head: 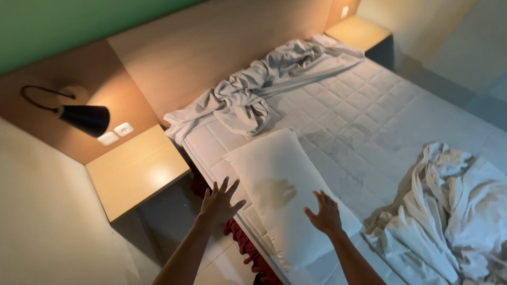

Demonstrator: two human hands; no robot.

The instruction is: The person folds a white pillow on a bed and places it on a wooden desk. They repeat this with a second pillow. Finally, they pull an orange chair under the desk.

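A white pillow [280,184] lies flat on the near corner of a bare quilted mattress [369,116]. My left hand [221,202] hovers with fingers spread just off the pillow's left edge, over the bed's side. Over the pillow's right part my right hand [325,214] is spread, palm down, and casts a shadow on the pillow. Neither hand holds anything. A crumpled white sheet [264,84] lies bunched along the wooden headboard [222,47]. Another heap of white bedding [454,211] is piled at the right.
A wooden bedside table [134,171] stands left of the bed, with a black wall lamp [84,119] and white wall switches [116,133] above it. A second bedside table [356,31] is at the far side. Red fabric [248,248] shows under the mattress edge.
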